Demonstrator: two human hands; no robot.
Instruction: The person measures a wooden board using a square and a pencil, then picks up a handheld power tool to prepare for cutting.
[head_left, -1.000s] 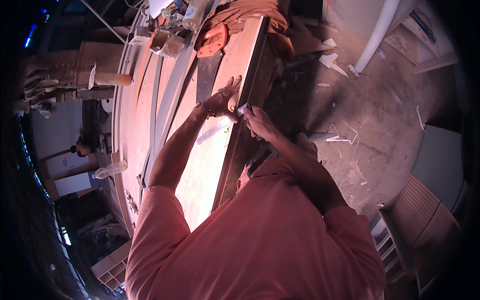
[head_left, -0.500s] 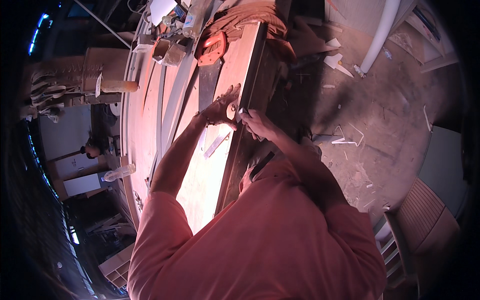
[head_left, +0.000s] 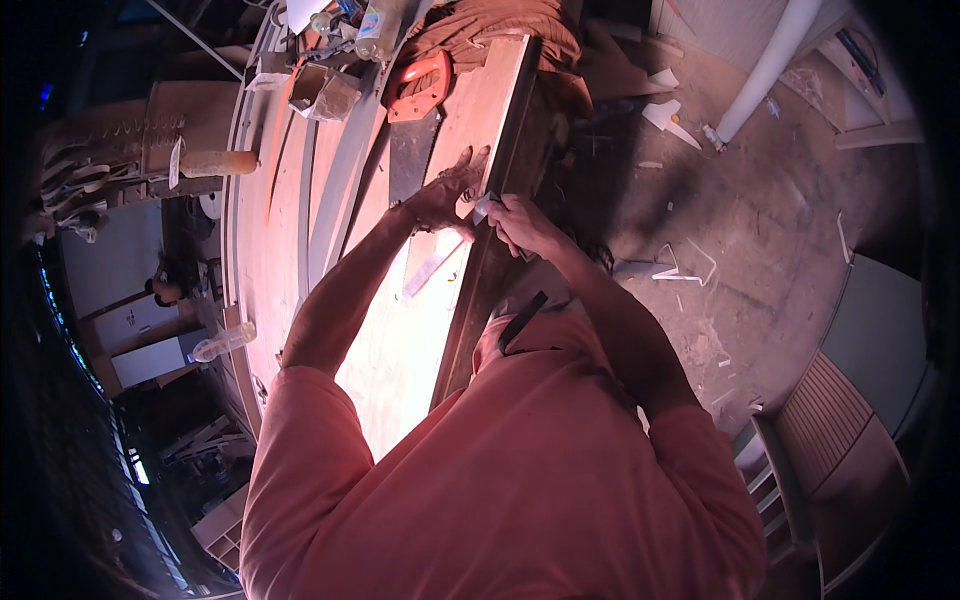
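Observation:
My left hand (head_left: 445,200) is spread on the long pale board (head_left: 472,105) near its right edge, fingers apart, with a small dark loop I cannot make out by them. My right hand (head_left: 522,228) is closed round a grey tool (head_left: 488,205) at that edge, beside my left hand's fingers. A thin translucent strip (head_left: 425,275) lies on the board below my left hand. A handsaw with an orange handle (head_left: 418,95) rests on the bench just beyond my left hand, its blade partly hidden.
An orange-brown cloth (head_left: 515,25), cardboard box (head_left: 320,95) and plastic bottles (head_left: 378,30) crowd the bench top; another bottle (head_left: 225,340) is at left. A person (head_left: 165,290) is in the left background. A white pipe (head_left: 770,70), scraps and a slatted piece (head_left: 820,415) are at right.
The whole view has shifted slightly with my head. Both hands stay at the board's edge in much the same pose, with only slight movement of my right hand and the tool.

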